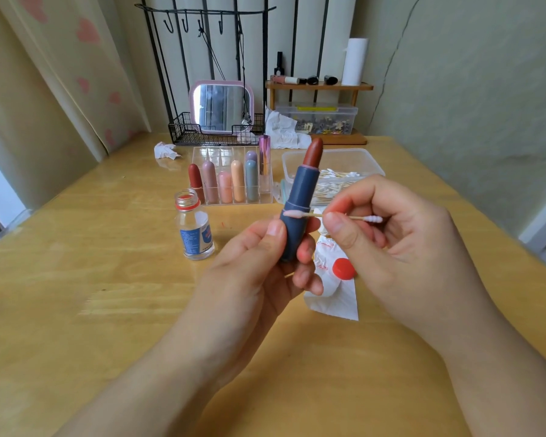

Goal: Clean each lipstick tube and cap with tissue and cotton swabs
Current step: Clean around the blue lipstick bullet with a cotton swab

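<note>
Our left hand (259, 263) grips an uncapped dark blue lipstick tube (298, 212) upright above the table, its brick-red bullet raised, fingers and thumb curled round the base. Our right hand (388, 234) pinches a wooden-stemmed cotton swab (331, 217), whose pinkish tip touches the tube's middle seam.

The small clear glass bottle (195, 230) standing open carries a white and blue label; its print is too small for us to read. Its red screw cap (343, 269) lies on a crumpled white tissue (334, 298) marked with red smears.

All this sits on a yellow wooden table (108, 294). Behind the tube stand a clear acrylic organiser of pastel lipsticks (230, 181) and a clear plastic tub of cotton swabs (356, 160). A pink-framed mirror (222, 106) leans by the wall; a heart-printed curtain (60, 67) hangs at left.
</note>
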Available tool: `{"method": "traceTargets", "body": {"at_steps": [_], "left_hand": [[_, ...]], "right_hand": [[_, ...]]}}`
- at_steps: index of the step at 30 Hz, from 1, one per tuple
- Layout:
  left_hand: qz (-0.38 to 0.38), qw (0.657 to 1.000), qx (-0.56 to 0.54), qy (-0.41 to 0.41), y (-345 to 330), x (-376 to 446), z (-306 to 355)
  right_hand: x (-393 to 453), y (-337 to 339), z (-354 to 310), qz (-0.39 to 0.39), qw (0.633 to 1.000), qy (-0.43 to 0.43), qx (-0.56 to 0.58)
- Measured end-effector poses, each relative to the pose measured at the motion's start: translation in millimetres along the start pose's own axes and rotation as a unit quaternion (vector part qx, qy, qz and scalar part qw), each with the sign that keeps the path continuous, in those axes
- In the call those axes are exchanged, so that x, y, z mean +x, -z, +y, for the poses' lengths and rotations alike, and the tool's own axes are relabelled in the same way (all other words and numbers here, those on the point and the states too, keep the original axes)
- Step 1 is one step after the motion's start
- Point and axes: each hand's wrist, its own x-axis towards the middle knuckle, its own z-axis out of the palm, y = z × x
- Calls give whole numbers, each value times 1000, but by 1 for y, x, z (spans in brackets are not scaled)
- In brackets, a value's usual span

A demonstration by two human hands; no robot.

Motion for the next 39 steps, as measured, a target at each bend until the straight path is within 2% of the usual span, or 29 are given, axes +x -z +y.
{"method": "traceTargets", "body": {"at_steps": [6, 14, 23, 29, 34, 39], "left_hand": [[-9, 999, -50, -4, -2, -2, 5], [6, 1000, -28, -11, -6, -3, 6], [-10, 1000, 7, -20, -3, -6, 4], [-13, 1000, -15, -24, 1, -1, 4], [-20, 1000, 1, -16, 0, -3, 2], [-14, 999, 7, -30, 2, -3, 5]], "right_hand": [[1, 3, 1, 2, 1000, 9, -30], [0, -1, 0, 5, 1000, 3, -19], [-1, -1, 2, -7, 1000, -9, -5], [0, 2, 3, -9, 1000, 12, -7], [-1, -1, -2, -31, 997, -15, 76], [3, 6, 6, 5, 1000, -2, -3]]}}
